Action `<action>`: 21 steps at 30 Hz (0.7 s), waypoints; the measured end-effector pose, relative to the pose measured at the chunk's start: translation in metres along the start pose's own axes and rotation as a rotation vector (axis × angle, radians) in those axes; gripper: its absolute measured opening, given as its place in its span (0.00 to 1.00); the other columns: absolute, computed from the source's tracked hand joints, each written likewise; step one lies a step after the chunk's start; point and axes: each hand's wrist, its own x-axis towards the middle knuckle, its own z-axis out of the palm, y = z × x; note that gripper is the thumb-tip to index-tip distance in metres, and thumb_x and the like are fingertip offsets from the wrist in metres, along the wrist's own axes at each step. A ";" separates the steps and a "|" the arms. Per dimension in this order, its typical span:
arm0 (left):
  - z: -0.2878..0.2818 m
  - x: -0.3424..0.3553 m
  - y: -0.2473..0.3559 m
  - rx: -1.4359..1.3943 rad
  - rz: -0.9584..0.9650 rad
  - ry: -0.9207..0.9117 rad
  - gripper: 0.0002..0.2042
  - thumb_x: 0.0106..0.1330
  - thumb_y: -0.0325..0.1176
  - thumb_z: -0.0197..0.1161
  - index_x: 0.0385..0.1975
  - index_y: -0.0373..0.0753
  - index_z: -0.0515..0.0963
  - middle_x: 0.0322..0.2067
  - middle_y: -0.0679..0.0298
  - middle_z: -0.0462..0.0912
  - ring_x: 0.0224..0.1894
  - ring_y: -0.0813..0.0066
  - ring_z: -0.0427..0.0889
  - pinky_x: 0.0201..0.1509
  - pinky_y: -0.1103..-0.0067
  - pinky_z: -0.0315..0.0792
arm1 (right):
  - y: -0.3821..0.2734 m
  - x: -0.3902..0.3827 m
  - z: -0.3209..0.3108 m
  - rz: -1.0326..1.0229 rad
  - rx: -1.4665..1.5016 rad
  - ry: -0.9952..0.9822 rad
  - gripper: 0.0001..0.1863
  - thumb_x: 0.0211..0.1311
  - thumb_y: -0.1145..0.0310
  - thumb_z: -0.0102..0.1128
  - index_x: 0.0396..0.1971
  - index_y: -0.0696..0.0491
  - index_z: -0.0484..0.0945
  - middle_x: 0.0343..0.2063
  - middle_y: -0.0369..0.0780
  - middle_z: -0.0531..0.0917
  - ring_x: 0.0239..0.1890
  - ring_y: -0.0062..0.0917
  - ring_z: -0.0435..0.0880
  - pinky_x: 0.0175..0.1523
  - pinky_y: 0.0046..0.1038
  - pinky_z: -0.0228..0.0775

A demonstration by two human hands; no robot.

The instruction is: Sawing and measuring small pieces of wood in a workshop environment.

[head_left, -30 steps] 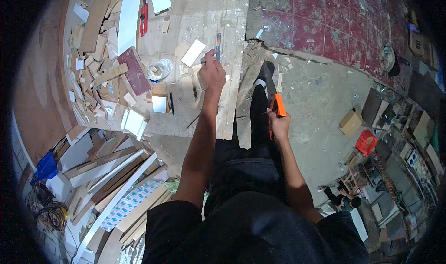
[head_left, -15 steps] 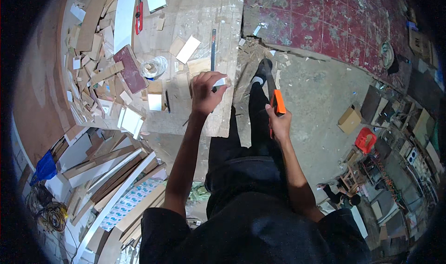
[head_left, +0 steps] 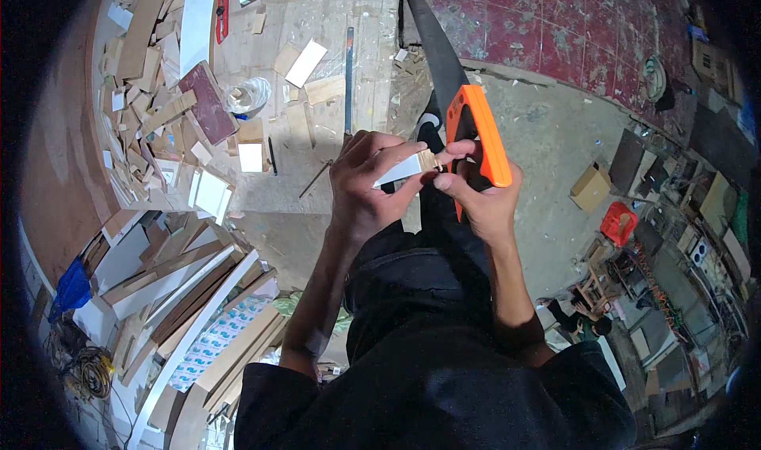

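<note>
My left hand (head_left: pixel 361 187) pinches a white-faced wood block (head_left: pixel 404 169); my right hand (head_left: pixel 493 208) (just beside its end) grips an orange-handled saw (head_left: pixel 493 139).

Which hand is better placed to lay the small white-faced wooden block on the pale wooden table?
Probably the left hand: it grips the block and looks nearer the table. The right hand is occupied by the orange-handled, dark-bladed handsaw.

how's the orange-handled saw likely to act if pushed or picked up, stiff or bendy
The saw will probably flex sideways if pushed, since its dark blade looks long and sheet-like. It may feel handle-heavy when lifted, as the bulky orange handle sits at one end.
</note>
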 end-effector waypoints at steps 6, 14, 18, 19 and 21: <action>0.004 -0.004 0.009 0.035 0.076 -0.075 0.22 0.42 0.25 0.77 0.42 0.43 0.84 0.35 0.66 0.80 0.37 0.66 0.79 0.40 0.72 0.73 | -0.007 -0.008 -0.009 0.085 -0.022 -0.028 0.10 0.54 0.78 0.72 0.36 0.59 0.82 0.30 0.33 0.83 0.29 0.11 0.76 0.35 0.16 0.69; 0.022 -0.011 0.015 -0.002 0.033 -0.101 0.20 0.43 0.24 0.77 0.40 0.41 0.85 0.34 0.65 0.82 0.37 0.67 0.79 0.40 0.74 0.73 | 0.002 -0.012 -0.031 0.148 -0.019 -0.074 0.05 0.61 0.77 0.65 0.35 0.60 0.81 0.26 0.33 0.82 0.26 0.12 0.76 0.32 0.17 0.68; 0.029 -0.016 0.005 -0.028 0.040 -0.116 0.19 0.47 0.27 0.75 0.42 0.40 0.84 0.35 0.64 0.80 0.38 0.66 0.77 0.41 0.73 0.74 | 0.027 -0.014 -0.033 0.255 0.164 -0.045 0.05 0.64 0.72 0.64 0.34 0.58 0.81 0.20 0.30 0.78 0.17 0.10 0.69 0.22 0.16 0.58; 0.030 -0.017 0.002 -0.057 0.008 -0.126 0.18 0.48 0.27 0.75 0.41 0.40 0.84 0.35 0.63 0.81 0.37 0.65 0.78 0.41 0.72 0.73 | 0.034 -0.014 -0.030 0.234 0.228 -0.025 0.05 0.65 0.71 0.64 0.33 0.58 0.80 0.18 0.29 0.76 0.15 0.10 0.67 0.20 0.16 0.55; 0.033 -0.018 -0.005 -0.085 -0.022 -0.137 0.17 0.48 0.27 0.75 0.40 0.39 0.84 0.34 0.62 0.81 0.37 0.63 0.78 0.41 0.72 0.73 | 0.044 -0.013 -0.027 0.234 0.192 -0.010 0.06 0.65 0.70 0.64 0.33 0.57 0.80 0.18 0.29 0.76 0.16 0.10 0.68 0.20 0.17 0.55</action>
